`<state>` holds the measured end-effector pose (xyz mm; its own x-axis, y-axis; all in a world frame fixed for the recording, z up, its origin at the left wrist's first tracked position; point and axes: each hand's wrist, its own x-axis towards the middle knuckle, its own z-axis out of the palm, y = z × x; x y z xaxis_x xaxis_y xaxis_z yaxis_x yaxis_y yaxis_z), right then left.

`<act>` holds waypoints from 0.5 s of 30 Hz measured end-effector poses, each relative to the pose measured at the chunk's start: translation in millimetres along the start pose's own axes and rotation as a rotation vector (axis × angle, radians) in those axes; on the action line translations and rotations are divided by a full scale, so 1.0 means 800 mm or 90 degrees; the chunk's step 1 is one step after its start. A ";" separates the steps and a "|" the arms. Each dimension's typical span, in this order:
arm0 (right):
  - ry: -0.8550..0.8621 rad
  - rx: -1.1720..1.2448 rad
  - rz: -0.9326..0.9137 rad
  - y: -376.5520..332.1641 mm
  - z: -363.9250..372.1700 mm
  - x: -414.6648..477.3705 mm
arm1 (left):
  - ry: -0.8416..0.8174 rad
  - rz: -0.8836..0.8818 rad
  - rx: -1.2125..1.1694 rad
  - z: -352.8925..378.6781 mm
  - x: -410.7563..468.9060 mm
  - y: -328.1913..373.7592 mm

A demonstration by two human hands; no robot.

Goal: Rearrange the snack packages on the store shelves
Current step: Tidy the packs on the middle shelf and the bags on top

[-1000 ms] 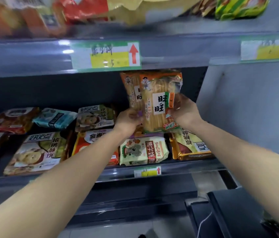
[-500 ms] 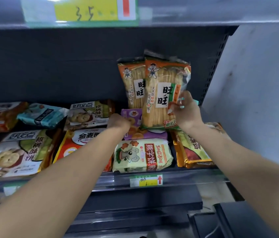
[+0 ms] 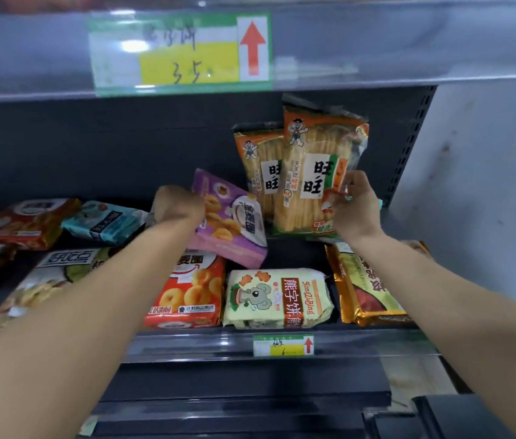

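Two orange rice-cracker packs (image 3: 310, 172) stand upright at the back right of the middle shelf (image 3: 186, 342). My right hand (image 3: 353, 205) grips the front pack at its lower right edge. My left hand (image 3: 179, 205) holds a purple snack pack (image 3: 234, 223) by its left side, lifted and tilted above a red ring-biscuit pack (image 3: 190, 289). In front lies a pale yellow bear-biscuit pack (image 3: 278, 299), and to its right a gold and green pack (image 3: 367, 280).
Several flat packs lie on the shelf's left part: a teal one (image 3: 104, 221), a red-brown one (image 3: 25, 221) and a white and green one (image 3: 57, 274). The upper shelf edge carries a price tag (image 3: 180, 53). A white wall (image 3: 488, 191) bounds the right side.
My left hand has taken the purple pack from under the cracker packs and raised it, tilting it leftward. My right hand stays on the front cracker pack. The camera view moved closer.
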<state>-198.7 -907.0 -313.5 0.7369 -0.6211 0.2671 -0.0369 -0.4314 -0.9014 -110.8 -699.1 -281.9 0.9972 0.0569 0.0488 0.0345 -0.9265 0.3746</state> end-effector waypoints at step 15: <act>-0.049 0.001 0.107 0.012 0.068 0.017 | -0.132 0.171 -0.286 0.063 -0.026 0.047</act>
<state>-152.6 -884.1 -336.9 0.7702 -0.6319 0.0860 -0.1627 -0.3250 -0.9316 -126.5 -753.9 -315.6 0.9608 -0.2757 0.0301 -0.2086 -0.6468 0.7336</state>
